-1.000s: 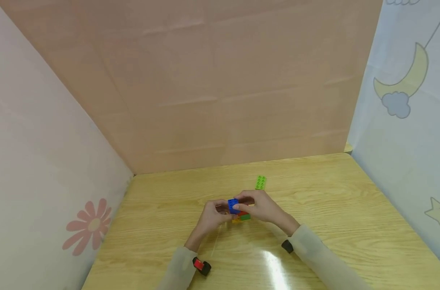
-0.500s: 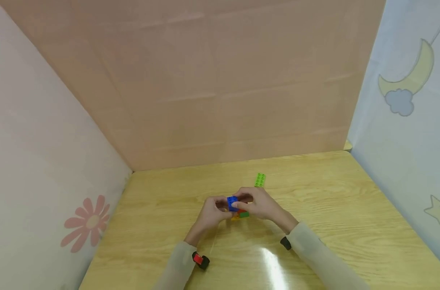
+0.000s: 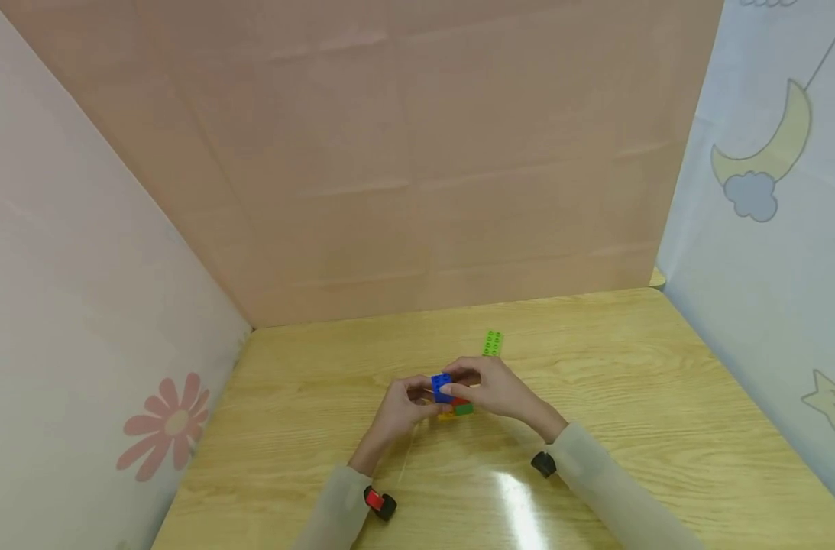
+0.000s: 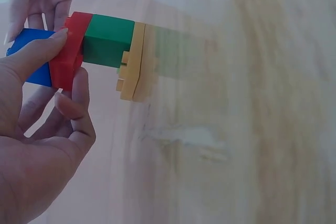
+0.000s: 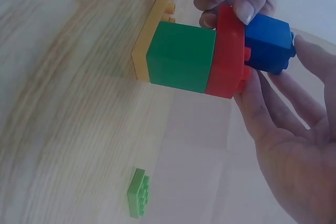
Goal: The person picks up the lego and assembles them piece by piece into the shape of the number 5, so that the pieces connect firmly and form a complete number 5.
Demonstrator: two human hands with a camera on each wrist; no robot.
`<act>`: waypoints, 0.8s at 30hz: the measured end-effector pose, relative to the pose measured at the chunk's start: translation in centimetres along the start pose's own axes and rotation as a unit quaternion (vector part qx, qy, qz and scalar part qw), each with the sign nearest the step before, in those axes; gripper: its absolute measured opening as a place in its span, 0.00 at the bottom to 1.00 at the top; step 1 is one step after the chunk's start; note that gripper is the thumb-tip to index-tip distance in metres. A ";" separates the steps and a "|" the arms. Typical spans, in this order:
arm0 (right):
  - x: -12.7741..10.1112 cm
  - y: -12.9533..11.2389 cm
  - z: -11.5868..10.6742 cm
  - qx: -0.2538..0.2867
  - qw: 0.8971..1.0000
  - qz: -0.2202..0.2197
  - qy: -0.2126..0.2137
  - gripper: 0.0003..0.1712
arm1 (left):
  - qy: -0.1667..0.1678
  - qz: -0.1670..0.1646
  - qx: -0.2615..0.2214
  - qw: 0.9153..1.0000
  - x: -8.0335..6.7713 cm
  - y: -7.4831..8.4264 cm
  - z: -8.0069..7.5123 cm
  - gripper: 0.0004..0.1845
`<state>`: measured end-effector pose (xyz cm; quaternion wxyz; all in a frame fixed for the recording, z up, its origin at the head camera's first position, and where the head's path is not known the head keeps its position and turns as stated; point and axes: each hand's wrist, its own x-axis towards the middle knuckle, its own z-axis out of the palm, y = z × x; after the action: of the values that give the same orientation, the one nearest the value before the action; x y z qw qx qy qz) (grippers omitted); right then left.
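A stack of toy building bricks stands between the hands in the head view. At its base lies a yellow-orange plate (image 4: 135, 64) close on the table, then come a green brick (image 5: 181, 56), a red brick (image 5: 227, 51) and, topmost, a blue brick (image 3: 441, 387). The left hand (image 3: 401, 411) pinches the stack at the red brick, its thumb lying along the red and blue sides. From the other side the right hand (image 3: 494, 388) holds the blue brick, thumb on its studded end, fingers reaching down to the red one.
Behind the right hand a light green plate (image 3: 493, 342) with studs lies on the wooden table (image 3: 307, 367). A beige back wall (image 3: 403, 191) rises at the far edge, with pale printed panels on both sides.
Both hands keep their hold on the stack with hardly any movement. The head view has shifted only slightly.
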<state>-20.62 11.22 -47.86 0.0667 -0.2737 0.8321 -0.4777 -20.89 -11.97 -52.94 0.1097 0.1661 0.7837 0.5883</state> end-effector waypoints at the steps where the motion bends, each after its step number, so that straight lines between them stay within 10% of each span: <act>1: -0.1 0.0 -0.1 -0.001 1.000 -0.002 -0.002 0.21 | 0.001 0.000 0.002 1.000 0.0 -0.1 0.1 0.14; 24: -0.9 0.5 -0.6 0.001 1.000 -0.007 0.019 0.22 | 0.035 0.047 -0.017 0.998 -0.5 0.0 0.5 0.19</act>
<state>-20.26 12.32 -48.12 0.0483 -0.2706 0.8307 -0.4842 -20.26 -11.75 -53.09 0.0572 0.1804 0.7682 0.6116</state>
